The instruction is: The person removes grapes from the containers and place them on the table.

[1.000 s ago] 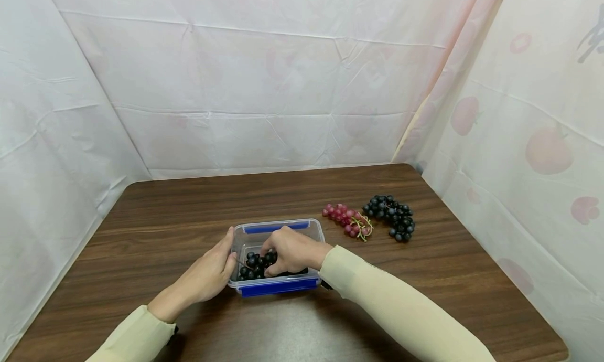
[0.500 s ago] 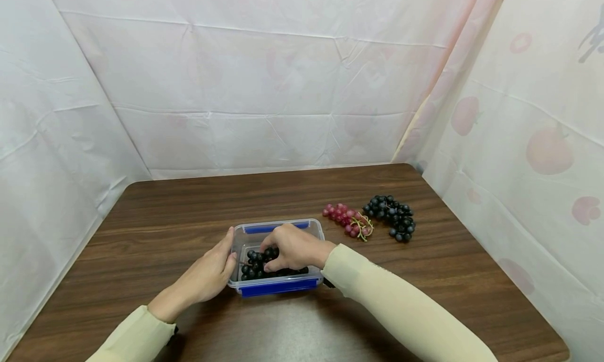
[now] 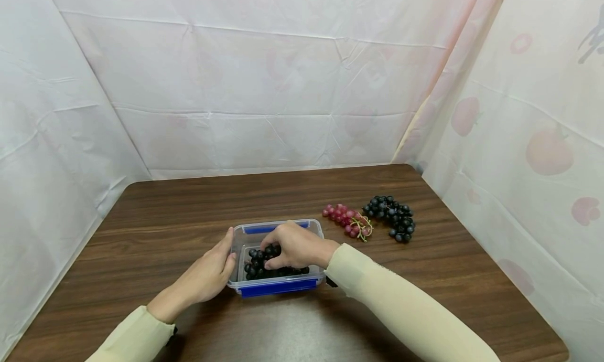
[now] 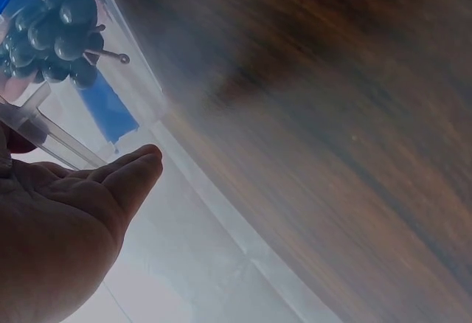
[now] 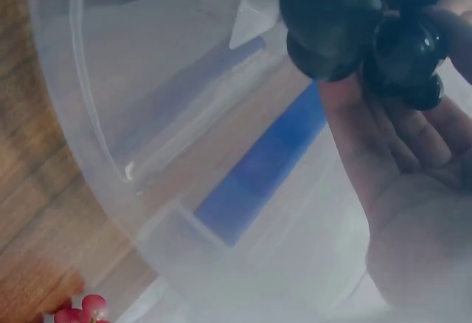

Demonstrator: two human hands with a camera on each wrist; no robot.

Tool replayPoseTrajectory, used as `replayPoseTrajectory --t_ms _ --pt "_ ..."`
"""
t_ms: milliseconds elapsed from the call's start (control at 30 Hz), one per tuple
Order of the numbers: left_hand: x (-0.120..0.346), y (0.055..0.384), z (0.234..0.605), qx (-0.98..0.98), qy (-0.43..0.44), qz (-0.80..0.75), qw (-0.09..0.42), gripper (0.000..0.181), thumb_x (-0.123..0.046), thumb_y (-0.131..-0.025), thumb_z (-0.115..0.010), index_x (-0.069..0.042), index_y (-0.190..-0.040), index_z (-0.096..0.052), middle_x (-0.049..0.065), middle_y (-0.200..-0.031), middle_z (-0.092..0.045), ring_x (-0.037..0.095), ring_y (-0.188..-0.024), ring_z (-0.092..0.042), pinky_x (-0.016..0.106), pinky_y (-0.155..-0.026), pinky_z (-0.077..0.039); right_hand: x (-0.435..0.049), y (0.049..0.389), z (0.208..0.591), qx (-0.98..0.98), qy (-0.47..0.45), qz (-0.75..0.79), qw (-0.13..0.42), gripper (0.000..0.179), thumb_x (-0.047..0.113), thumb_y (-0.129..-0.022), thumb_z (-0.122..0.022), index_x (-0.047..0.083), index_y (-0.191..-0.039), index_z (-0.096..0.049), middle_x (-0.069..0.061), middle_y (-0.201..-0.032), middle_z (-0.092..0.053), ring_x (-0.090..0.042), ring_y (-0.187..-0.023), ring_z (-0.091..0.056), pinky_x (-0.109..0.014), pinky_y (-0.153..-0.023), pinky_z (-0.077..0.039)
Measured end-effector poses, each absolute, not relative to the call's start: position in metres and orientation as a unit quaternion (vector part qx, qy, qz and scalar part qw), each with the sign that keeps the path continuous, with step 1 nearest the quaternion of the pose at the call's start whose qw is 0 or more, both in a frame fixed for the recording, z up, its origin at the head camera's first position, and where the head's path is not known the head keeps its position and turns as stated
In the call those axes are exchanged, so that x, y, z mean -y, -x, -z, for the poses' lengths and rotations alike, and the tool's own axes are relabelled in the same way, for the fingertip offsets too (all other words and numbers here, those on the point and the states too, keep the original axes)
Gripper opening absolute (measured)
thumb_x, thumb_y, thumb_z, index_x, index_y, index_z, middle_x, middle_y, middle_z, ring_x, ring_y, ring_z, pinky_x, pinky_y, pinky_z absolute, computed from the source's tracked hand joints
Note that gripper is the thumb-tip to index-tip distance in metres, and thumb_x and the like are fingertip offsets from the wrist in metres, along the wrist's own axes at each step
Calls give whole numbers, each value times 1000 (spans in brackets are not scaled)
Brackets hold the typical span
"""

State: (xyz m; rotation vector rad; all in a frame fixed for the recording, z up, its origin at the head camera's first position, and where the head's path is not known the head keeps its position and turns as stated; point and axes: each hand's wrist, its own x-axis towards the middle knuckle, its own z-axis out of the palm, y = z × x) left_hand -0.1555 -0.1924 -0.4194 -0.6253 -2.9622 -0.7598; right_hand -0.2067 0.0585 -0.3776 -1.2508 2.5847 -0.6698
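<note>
My right hand [image 3: 294,246] reaches into a clear plastic food container [image 3: 320,226] with blue clips. Its thumb and fingers grip a bunch of black grapes [image 3: 258,262], which lies within the container's walls. Close up in the right wrist view, round dark grapes [image 5: 332,13] sit against the fingers. My left hand [image 3: 207,272] rests along the container's left side, its fingers straight against the wall and the thumb by the rim. In the left wrist view the grapes [image 4: 63,32] show a bare stem end pointing out.
On the brown wooden table [image 3: 189,204], right of the container, lie a bunch of red grapes [image 3: 342,215] with green stems and a second bunch of black grapes [image 3: 391,215]. A pale cloth [image 3: 264,89] hangs behind and at both sides.
My right hand has shifted slightly to the right inside the container, and the black grapes have moved right with it, away from the left wall. The left hand stays in place.
</note>
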Motion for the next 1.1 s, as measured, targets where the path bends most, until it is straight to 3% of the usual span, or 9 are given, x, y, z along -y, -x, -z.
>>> replayPoseTrajectory --t_ms 233,500,933,1100 --pt "192 156 421 948 203 243 18 64 -15 -109 -45 9 -160 -15 28 -163 -27 41 -145 -37 58 -115 -35 -61 206 372 -872 421 236 82 32 30 -90 -82 16 -119 -77 6 -116 -75 3 -91 -65 -18 -82 -55" --pt "192 155 420 949 201 244 13 64 -15 -109 -44 9 -160 -14 27 -164 -25 41 -146 -36 59 -115 -34 -64 207 363 -872 413 252 68 32 31 -90 -82 16 -118 -77 5 -108 -76 2 -70 -63 -16 -68 -54" --pt "192 156 420 949 200 242 8 65 -16 -109 -44 8 -161 -13 27 -164 -25 40 -146 -36 59 -115 -34 -75 207 350 -864 409 288 51 32 28 -91 -81 13 -119 -76 8 -88 -74 1 -53 -56 -17 -59 -53" --pt "192 156 421 949 202 243 11 64 -15 -109 -45 8 -160 -14 26 -164 -24 40 -146 -36 59 -115 -35 -76 206 348 -870 401 284 42 33 30 -91 -80 15 -120 -76 5 -97 -76 0 -47 -51 -18 -61 -52"
